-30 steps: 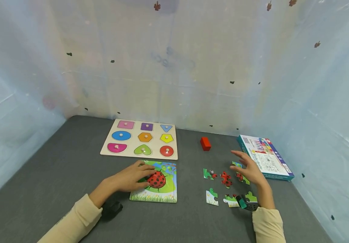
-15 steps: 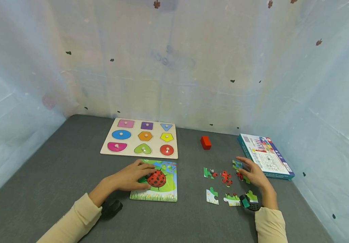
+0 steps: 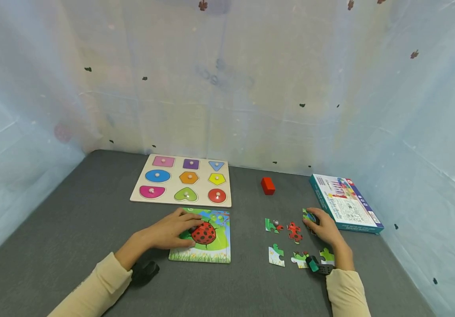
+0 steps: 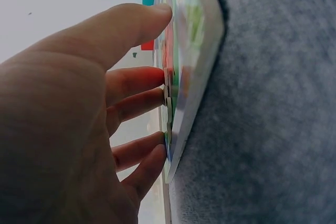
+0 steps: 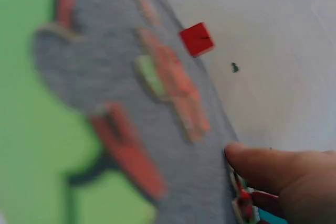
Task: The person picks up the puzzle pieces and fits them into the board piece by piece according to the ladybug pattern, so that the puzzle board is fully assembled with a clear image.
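My left hand (image 3: 173,229) rests on the left part of a square ladybug puzzle board (image 3: 215,253). In the left wrist view its fingertips touch the board's face, the fingers spread and gently bent. At the right, my right hand (image 3: 326,228) pinches a blue-green and red jigsaw piece (image 3: 307,214) between thumb and fingers, partly hidden by the hand; the right wrist view shows the piece (image 5: 239,203) standing on edge. Close by lie a red spotted jigsaw piece (image 3: 294,233), a green one with the ladybug's head (image 3: 272,226), and several others, including a white-green corner piece (image 3: 276,256).
Behind the ladybug board lies a wooden shape board (image 3: 172,178) with knobbed coloured shapes. A red block (image 3: 268,186) stands at the back, and a flat game box (image 3: 348,204) lies beyond my right hand. A pale plastic sheet (image 3: 227,110) hangs along the table's back.
My right hand has come down onto the blue-green piece, and its thumb and fingers have closed on it. The left hand has stayed on the ladybug board.
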A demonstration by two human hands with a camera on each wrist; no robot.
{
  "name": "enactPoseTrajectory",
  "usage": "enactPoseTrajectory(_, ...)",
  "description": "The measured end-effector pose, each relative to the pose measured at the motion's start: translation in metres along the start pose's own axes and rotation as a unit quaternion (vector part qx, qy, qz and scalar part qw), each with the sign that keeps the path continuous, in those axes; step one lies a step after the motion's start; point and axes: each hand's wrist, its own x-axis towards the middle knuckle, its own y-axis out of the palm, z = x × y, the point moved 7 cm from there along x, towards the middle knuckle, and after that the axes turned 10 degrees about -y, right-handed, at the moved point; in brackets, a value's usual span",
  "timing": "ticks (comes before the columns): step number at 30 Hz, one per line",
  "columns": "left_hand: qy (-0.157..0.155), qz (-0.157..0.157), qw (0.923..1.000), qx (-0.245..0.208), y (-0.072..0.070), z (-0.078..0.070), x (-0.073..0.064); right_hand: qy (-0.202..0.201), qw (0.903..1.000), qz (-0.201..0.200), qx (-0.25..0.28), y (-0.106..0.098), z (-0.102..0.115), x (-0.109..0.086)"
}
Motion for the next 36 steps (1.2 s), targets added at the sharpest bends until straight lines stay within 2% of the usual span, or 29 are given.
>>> enactPoseTrajectory(4,0.003,-0.003,1.0,0.003,0.0,0.0,0.0,0.014,0.9993,-0.017,-0.03,0.001,0.0,0.003)
enactPoseTrajectory(8,0.005,-0.004,1.0,0.004,-0.001,-0.001,-0.001,0.022,0.9987,-0.031,-0.033,0.0,0.002,0.003)
enactPoseTrajectory(23,0.003,-0.01,0.9999,0.008,0.0,0.003,0.002,-0.006,0.9966,-0.077,-0.028,-0.001,0.006,0.008)
enactPoseTrajectory(29,0.003,-0.007,1.0,0.006,0.002,0.003,0.002,-0.029,0.9955,-0.087,-0.021,-0.002,0.022,0.016)
enactPoseTrajectory(36,0.002,-0.006,1.0,0.006,0.002,0.001,0.002,-0.028,0.9974,-0.065,0.011,0.0,0.055,0.034)
